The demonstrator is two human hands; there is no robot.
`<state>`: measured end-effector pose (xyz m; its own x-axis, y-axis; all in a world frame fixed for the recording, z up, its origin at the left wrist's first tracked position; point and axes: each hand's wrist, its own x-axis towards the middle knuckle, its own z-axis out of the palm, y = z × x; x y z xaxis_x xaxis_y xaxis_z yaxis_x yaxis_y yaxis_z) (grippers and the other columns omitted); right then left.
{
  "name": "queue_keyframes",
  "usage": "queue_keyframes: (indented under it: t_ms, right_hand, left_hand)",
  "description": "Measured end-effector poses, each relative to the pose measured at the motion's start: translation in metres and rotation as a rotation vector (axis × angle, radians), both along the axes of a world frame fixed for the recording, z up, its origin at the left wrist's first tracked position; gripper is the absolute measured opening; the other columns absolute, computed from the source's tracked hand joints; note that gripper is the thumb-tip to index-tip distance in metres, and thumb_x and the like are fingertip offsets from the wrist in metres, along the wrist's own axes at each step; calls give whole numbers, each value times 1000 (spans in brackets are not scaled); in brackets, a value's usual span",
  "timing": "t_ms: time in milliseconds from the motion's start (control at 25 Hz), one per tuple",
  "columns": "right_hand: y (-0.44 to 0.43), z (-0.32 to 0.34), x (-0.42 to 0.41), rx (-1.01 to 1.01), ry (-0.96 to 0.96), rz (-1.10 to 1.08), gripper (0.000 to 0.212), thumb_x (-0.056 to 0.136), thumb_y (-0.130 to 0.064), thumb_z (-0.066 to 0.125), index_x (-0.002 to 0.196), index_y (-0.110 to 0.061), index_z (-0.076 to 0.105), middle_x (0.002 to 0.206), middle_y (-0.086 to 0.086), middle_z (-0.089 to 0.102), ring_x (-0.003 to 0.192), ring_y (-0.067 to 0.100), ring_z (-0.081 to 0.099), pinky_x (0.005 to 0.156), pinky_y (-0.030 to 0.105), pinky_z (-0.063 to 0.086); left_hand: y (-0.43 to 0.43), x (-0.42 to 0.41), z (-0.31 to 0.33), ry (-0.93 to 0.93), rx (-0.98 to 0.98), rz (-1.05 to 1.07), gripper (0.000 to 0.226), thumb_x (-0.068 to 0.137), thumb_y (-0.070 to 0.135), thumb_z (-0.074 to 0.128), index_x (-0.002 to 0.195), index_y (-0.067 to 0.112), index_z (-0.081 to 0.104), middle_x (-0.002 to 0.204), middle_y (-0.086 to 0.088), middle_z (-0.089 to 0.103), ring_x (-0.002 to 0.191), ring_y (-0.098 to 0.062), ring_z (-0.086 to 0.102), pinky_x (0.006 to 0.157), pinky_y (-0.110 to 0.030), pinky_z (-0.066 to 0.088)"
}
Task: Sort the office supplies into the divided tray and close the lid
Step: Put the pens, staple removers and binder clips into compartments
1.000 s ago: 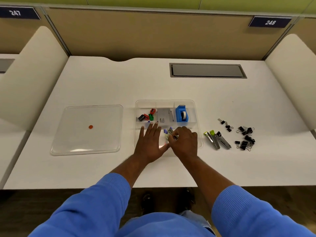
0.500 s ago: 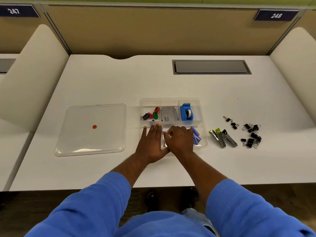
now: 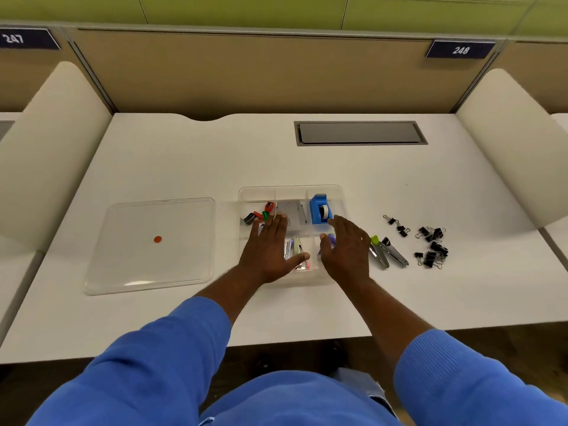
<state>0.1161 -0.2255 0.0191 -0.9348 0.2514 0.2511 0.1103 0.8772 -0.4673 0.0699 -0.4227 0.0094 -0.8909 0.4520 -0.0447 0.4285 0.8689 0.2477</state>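
Observation:
A clear divided tray sits mid-table. Its back row holds coloured pencil sharpeners, a grey staple box and a blue tape dispenser. Small staplers lie in the front middle compartment, and blue items show in the front right one. My left hand lies flat and open over the tray's front left. Over the front right hovers my right hand, fingers spread and holding nothing. The clear lid with a red dot lies left of the tray.
Right of the tray lie staple removers, one with a green tip, and several black binder clips. A grey cable hatch is set into the table's back. Padded dividers flank the desk on both sides.
My right hand has let go of the staplers in the front middle compartment and shifted right, opening its fingers. My left hand stays flat on the tray.

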Motion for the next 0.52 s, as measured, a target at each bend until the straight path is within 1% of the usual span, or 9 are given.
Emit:
queue_keyframes:
  t_ms: [80, 160, 240, 320, 400, 520]
  right_hand:
    - [18, 1, 2, 20, 11, -20, 43, 90, -31, 63, 131, -20, 55, 137, 0, 57, 130, 19, 47, 111, 43, 29]
    - [39, 0, 3, 45, 14, -22, 43, 90, -33, 63, 130, -20, 56, 137, 1, 57, 130, 20, 47, 111, 44, 29]
    - [62, -1, 4, 42, 5, -19, 43, 90, -32, 62, 131, -20, 55, 138, 1, 56, 130, 20, 47, 111, 45, 29]
    - [90, -3, 5, 18, 7, -22, 42, 89, -28, 63, 130, -20, 56, 137, 0, 57, 129, 19, 49, 110, 44, 30]
    - [115, -5, 7, -5, 1, -17, 43, 85, -23, 64, 127, -20, 57, 133, -1, 59, 125, 19, 52, 108, 43, 31]
    - [155, -11, 9, -40, -57, 28, 45, 80, -21, 66, 124, -22, 57, 125, -5, 62, 115, 17, 58, 104, 41, 35]
  left_hand:
    - [16, -5, 2, 3, 9, -8, 109, 79, 90, 13, 157, 16, -3, 165, -3, -4, 150, -14, -13, 120, -43, -14]
    - [39, -8, 5, 14, 11, -12, 108, 80, 90, 15, 157, 17, -3, 165, -2, -3, 150, -14, -11, 121, -44, -11]
    - [67, -10, 7, 5, 26, -22, 108, 78, 91, 15, 157, 19, -3, 165, 1, -6, 148, -11, -16, 121, -45, -11]
    - [98, -9, 7, -2, 46, -50, 108, 77, 92, 15, 157, 21, -3, 164, 3, -8, 147, -10, -18, 119, -43, -14]
    - [125, -6, 6, -2, 44, -85, 105, 79, 90, 20, 157, 23, 0, 164, 2, -5, 150, -13, -14, 118, -43, -15]
    - [171, -2, 2, -1, -12, -150, 94, 85, 80, 31, 157, 22, 11, 166, -2, 5, 152, -16, -8, 120, -46, -14]
